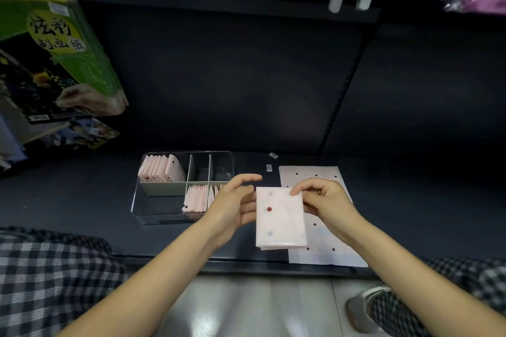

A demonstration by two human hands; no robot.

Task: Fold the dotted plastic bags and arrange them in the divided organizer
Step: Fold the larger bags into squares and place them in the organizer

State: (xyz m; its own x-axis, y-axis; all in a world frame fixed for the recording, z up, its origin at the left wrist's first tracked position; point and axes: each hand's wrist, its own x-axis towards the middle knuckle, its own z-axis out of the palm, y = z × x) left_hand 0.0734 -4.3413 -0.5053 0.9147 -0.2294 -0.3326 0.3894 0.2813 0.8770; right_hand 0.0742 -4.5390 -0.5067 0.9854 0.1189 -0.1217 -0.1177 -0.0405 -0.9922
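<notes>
- The dark shelf [82, 200] fills most of my view, with a green boxed craft set [54, 44] leaning at ten o'clock.
- The flat stack of unfolded dotted bags [328, 243] lies on the shelf at four o'clock from centre, partly under my right hand and the bag I hold.
- The clear divided organizer [153, 210] sits at nine o'clock from my hands. Its back-left compartment holds a row of folded bags [160, 171] standing on edge; a second row of folded bags [195, 198] stands in the front middle compartment, and a few more seem to stand in the next one to the right, though my left hand hides most of it.
- The folded dotted bag [279, 220], a pale pink rectangle with a red dot, is held up between my hands, just above the flat stack.
- My left hand [232, 209] supports its left edge, fingers straight and loosely spread, thumb stretched out on top.
- My right hand [325, 201] pinches its top right corner between thumb and curled fingers.
- Two small labels [271, 161] lie on the shelf at twelve o'clock from my hands.
</notes>
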